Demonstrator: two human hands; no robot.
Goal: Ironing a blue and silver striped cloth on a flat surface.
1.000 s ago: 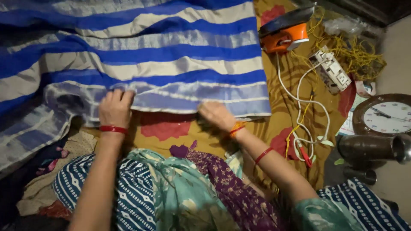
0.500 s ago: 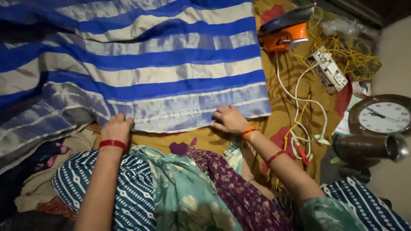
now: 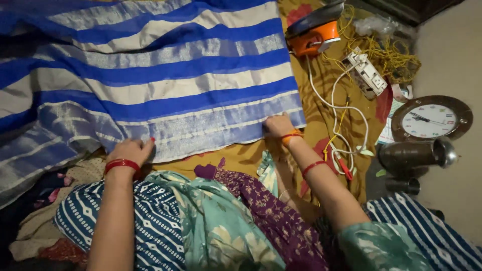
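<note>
- A blue and cream striped cloth (image 3: 150, 75) lies spread flat over a mustard floral sheet (image 3: 251, 155), filling the upper left of the view; its near hem runs from lower left toward the right.
- The left hand (image 3: 131, 150) rests palm down on the near hem of the striped cloth, fingers pressed against the fabric edge; whether it pinches the hem or only presses it I cannot tell. A red bangle (image 3: 121, 164) circles that wrist.
- The right hand (image 3: 278, 125) sits at the cloth's near right corner, its grip curled onto the hem there, fingers bent on the edge. An orange bangle (image 3: 291, 136) and a red thread band (image 3: 312, 167) show on that arm.
- The two hands are well apart along the same hem.
- An orange and dark clothes iron (image 3: 314, 35) stands just beyond the cloth's far right corner, on the mustard sheet.
- A white cord (image 3: 334, 108) loops from the iron toward a white power strip (image 3: 365, 74), which lies near a tangle of yellow string (image 3: 396, 57).
- A round wall clock (image 3: 431, 120) with a brown rim lies flat at the right, with a dark metal vessel (image 3: 416, 154) on its side just below it.
- Patterned garments in teal, purple and navy (image 3: 211, 221) cover the person's lap in the foreground.
</note>
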